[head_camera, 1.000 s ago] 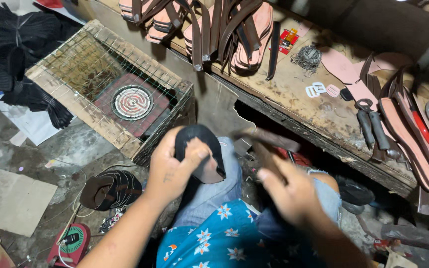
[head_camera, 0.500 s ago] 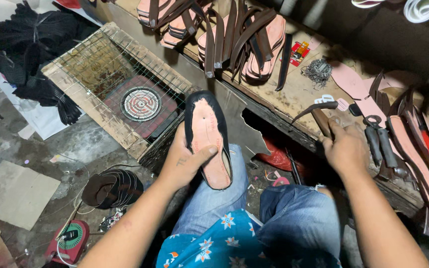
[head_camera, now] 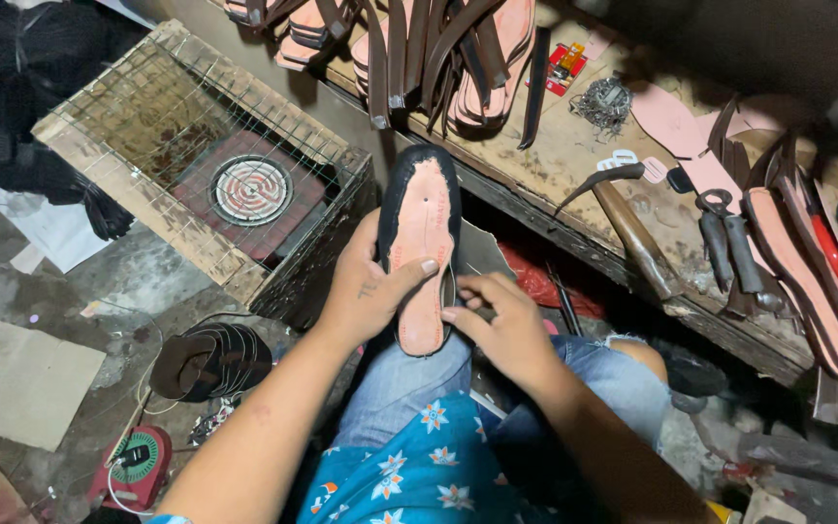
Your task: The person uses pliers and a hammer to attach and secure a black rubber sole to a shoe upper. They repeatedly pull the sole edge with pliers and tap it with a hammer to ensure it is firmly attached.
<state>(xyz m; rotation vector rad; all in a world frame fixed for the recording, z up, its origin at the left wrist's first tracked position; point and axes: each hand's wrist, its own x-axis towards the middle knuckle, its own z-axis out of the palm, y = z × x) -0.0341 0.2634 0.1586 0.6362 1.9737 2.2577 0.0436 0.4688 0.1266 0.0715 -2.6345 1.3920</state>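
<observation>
Your left hand [head_camera: 372, 291] has its grip closed around a sandal sole [head_camera: 421, 254], pink on its face with a black rim, thumb lying across the pink surface and fingers wrapped behind it. The sole stands nearly upright above your lap, toe end pointing up toward the bench [head_camera: 574, 170]. Your right hand [head_camera: 501, 325] is at the sole's lower right edge, fingertips bent in and touching the rim; its grip is loose and closes on nothing that you can make out, though what lies under the palm is hidden.

Just beyond the sole, on the bench, a hammer [head_camera: 632, 228] lies with its head toward you, and a pair of pliers [head_camera: 725, 243] sits right of it. Finished strapped sandals [head_camera: 438, 49] are piled at the bench's far left, and more pink soles [head_camera: 807, 272] lie on its right end.

To your left on the floor stands a wire-mesh crate [head_camera: 128, 126] with a round coil heater [head_camera: 252, 189] inside. Near it lies a bundle of dark straps [head_camera: 210, 359]
</observation>
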